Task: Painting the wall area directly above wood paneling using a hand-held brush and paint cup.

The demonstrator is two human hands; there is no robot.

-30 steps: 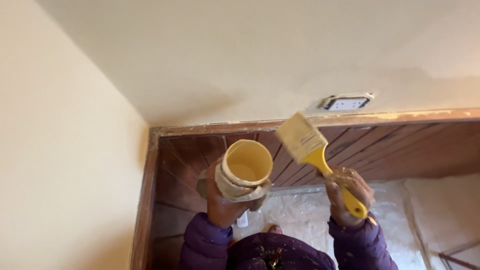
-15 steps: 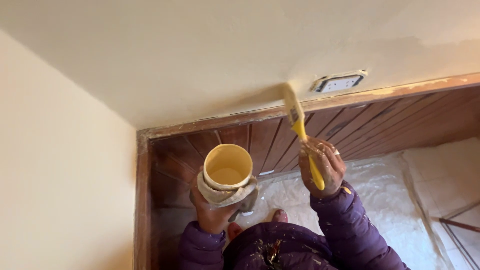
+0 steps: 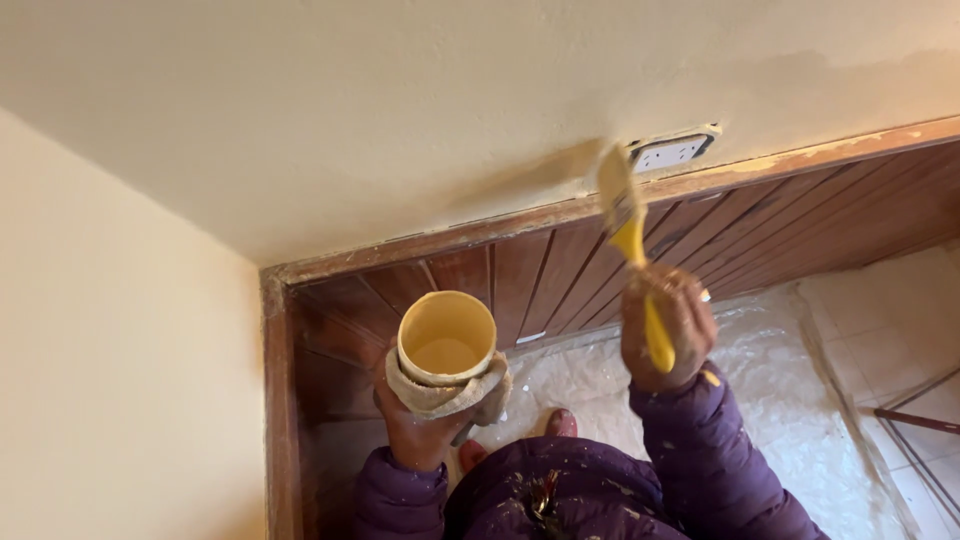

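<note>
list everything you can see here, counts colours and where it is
paint cup: 1, yellow, holds yellow paint, low centre-left, held up
rag: 1, beige, wrapped round the cup's base
paintbrush: 1, yellow handle, pale bristles blurred, tip at the wall near the socket
wall socket: 1, white, taped round, upper right on the wall
wall: cream, with a darker wet patch by the brush
wood trim: brown strip under the wall, with wood panelling below it
plastic sheet: 1, clear-white, covering the floor
jacket: 1, purple, paint-flecked, bottom centre
left hand: grip under the cup and rag
right hand: grip round the brush handle
</note>
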